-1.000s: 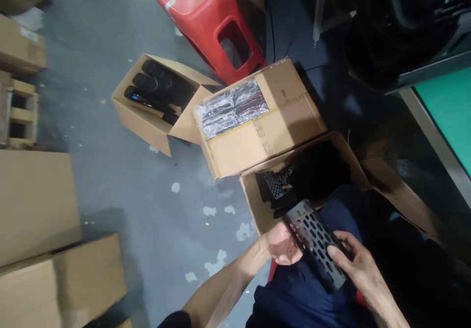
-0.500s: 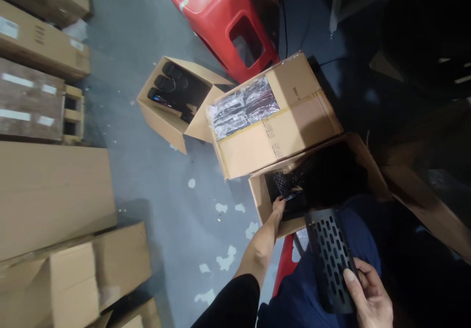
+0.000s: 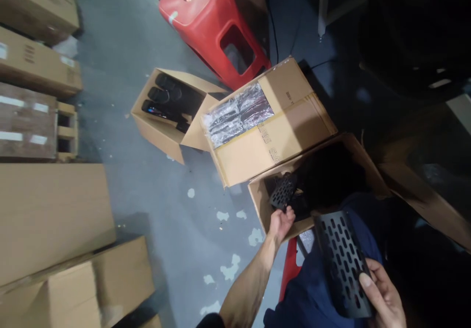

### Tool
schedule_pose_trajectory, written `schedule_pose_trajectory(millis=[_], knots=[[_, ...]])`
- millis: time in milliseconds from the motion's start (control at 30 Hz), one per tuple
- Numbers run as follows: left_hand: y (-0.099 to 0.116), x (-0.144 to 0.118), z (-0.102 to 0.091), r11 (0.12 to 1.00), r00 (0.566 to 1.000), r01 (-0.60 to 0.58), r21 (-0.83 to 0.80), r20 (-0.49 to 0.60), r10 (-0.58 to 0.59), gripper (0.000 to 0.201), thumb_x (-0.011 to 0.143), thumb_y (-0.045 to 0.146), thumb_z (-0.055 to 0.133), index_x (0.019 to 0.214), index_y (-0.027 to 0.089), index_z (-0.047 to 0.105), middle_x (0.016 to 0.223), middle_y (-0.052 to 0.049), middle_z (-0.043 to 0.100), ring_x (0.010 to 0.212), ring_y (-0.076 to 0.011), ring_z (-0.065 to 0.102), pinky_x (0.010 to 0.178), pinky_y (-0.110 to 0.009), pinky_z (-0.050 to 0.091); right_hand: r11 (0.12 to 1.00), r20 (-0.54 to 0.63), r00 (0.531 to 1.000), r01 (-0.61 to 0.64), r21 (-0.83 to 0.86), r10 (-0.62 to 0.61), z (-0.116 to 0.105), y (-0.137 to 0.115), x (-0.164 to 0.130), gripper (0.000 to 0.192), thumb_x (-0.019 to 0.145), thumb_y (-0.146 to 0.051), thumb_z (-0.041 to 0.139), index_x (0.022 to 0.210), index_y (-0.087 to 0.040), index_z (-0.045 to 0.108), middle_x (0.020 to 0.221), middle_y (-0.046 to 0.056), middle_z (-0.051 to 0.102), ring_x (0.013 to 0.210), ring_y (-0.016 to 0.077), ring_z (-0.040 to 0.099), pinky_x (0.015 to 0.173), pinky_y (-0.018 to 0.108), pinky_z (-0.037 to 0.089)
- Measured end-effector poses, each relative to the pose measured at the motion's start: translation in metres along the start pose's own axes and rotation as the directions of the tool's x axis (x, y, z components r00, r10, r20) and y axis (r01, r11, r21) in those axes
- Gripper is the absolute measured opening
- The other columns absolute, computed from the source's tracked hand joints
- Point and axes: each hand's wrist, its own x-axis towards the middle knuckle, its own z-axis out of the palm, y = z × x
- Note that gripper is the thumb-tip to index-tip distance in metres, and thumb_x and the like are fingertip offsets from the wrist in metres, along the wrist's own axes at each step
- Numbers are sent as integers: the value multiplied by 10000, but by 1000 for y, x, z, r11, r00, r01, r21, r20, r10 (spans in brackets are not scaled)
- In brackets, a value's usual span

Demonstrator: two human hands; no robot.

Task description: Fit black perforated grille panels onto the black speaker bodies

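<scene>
My right hand (image 3: 384, 291) grips a black perforated panel (image 3: 340, 257) by its lower right edge, thumb on top, in front of my knees. The panel is curved and has rows of oblong slots. Over the open cardboard box (image 3: 260, 205), my left hand (image 3: 282, 222) pinches the lower end of a second black perforated panel (image 3: 284, 191), which is tilted. Dark items lie beneath it in the box, too dim to make out.
A closed carton (image 3: 272, 122) beside the open box carries plastic-wrapped dark pieces (image 3: 239, 114). Beyond stand a smaller open carton (image 3: 158, 134) with black parts and a red plastic stool (image 3: 206, 19). Stacked cartons (image 3: 51, 210) line the left.
My left hand has lifted the second panel and turned it inside the box, so more of it shows. My right hand and its panel have shifted slightly right in the view.
</scene>
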Motion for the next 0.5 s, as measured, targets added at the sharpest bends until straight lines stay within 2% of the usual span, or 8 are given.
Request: schedule_pose_trajectory(millis=[100, 167, 333, 433, 500], knots=[[10, -45, -2, 974, 981, 76, -212, 189, -36, 259, 970, 234, 546, 726, 187, 472, 674, 40, 390, 517, -89, 355, 443, -188, 313, 997, 114, 992, -58, 50, 52, -19, 2, 6, 470, 747, -508, 895, 1048, -234, 658, 817, 36, 696, 607, 168, 610, 545, 245, 513], [18, -69, 2, 943, 956, 126, -309, 291, -33, 286, 918, 185, 544, 673, 201, 398, 658, 38, 328, 495, -88, 298, 423, -176, 264, 993, 130, 988, -98, 68, 89, -29, 4, 11, 509, 736, -488, 914, 1104, -246, 660, 875, 44, 722, 638, 172, 634, 571, 248, 542], [36, -106, 23, 877, 899, 197, -438, 438, 17, 237, 851, 138, 609, 686, 190, 448, 679, 25, 369, 515, -89, 337, 451, -166, 308, 978, 72, 986, -157, 134, 148, -35, 0, 13, 612, 703, -486, 942, 1202, -252, 675, 981, 56, 777, 754, 235, 719, 648, 302, 611], [38, -119, 31, 866, 881, 198, -459, 470, 47, 172, 834, 114, 633, 717, 173, 522, 695, 11, 441, 548, -95, 396, 489, -175, 350, 960, 6, 981, -189, 206, 192, -28, -3, 7, 666, 700, -495, 941, 1273, -268, 688, 1135, 53, 788, 897, 288, 750, 720, 350, 644], [36, -129, 34, 868, 872, 195, -457, 486, 60, 149, 833, 123, 657, 727, 168, 563, 701, 4, 486, 561, -98, 425, 508, -185, 366, 938, -8, 979, -194, 286, 205, -16, -3, 4, 634, 700, -493, 941, 1250, -272, 714, 1169, 47, 788, 955, 295, 750, 758, 361, 650]])
